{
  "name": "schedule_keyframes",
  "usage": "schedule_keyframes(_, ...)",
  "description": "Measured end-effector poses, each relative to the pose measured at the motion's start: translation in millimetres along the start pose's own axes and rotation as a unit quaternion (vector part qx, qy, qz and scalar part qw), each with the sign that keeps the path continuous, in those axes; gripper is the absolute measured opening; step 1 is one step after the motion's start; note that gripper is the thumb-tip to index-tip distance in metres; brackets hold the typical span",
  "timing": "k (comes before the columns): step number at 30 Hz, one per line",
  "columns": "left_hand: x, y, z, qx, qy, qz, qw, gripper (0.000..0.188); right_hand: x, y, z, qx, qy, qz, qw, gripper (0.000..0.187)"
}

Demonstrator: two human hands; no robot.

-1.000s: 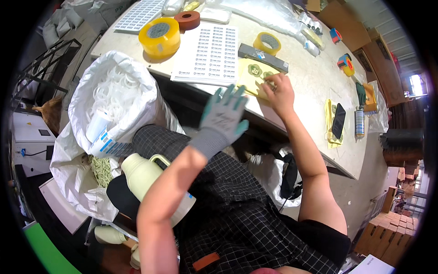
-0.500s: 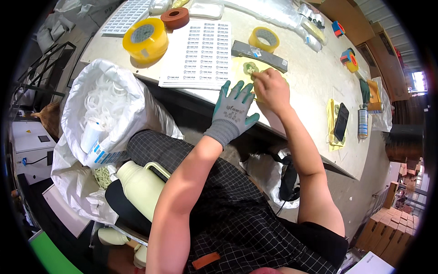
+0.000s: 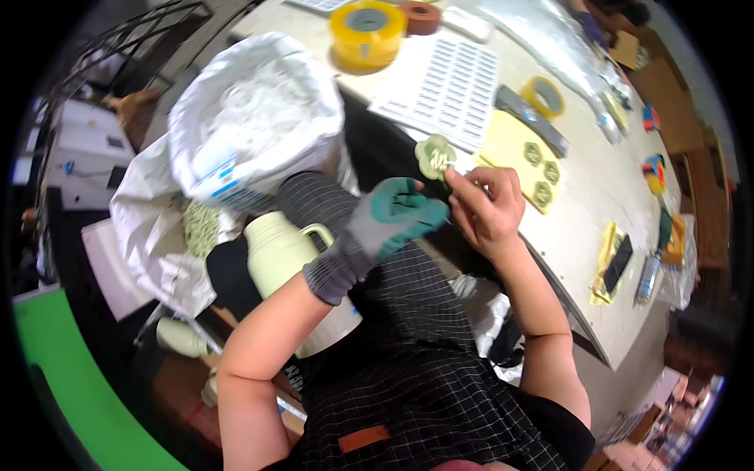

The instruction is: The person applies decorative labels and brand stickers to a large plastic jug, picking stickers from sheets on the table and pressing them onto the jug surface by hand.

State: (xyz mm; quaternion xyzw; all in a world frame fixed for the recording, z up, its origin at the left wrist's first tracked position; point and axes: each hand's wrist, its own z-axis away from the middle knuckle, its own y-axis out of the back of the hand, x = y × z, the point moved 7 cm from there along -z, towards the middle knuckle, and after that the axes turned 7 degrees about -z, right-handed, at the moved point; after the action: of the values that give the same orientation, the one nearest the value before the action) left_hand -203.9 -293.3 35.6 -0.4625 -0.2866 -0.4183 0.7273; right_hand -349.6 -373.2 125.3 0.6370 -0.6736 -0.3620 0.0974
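Observation:
My bare right hand (image 3: 491,206) pinches a green flower-shaped sticker (image 3: 429,151) with cream markings by its edge, between thumb and forefinger. The sticker hangs in the air at the table's near edge. Left of it, my left hand (image 3: 404,210), in a grey and green work glove, is raised with loosely curled fingers; thumb and fingertips are apart, and nothing shows between them. On the table behind my right hand lies a yellow backing sheet (image 3: 503,140) with three similar green stickers (image 3: 543,194). A pale green thermos jug (image 3: 283,255) stands below my left hand, partly covered by my forearm.
A white sack (image 3: 184,110) of translucent plastic rings stands left of the table. On the table (image 3: 585,212) lie a printed label sheet (image 3: 455,86), yellow tape rolls (image 3: 343,38), a grey bar (image 3: 534,122) and a phone (image 3: 618,264). Another person's gloved hand (image 3: 593,30) shows at the far edge.
My right hand has come off the yellow sheet toward me, bringing the green sticker with it. My left hand has left the table edge and curled its fingers. The view has shifted.

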Motion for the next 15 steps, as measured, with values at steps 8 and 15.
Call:
schedule_keyframes(8,2,107,153,0.335,-0.111,-0.051,0.934,0.018,-120,-84,0,-0.089,0.211,-0.122,0.966,0.045)
schedule_keyframes(15,-4,101,233,0.422,-0.232,-0.140,0.865,0.051,-169,-104,1,-0.105,0.237,-0.170,0.951,0.047)
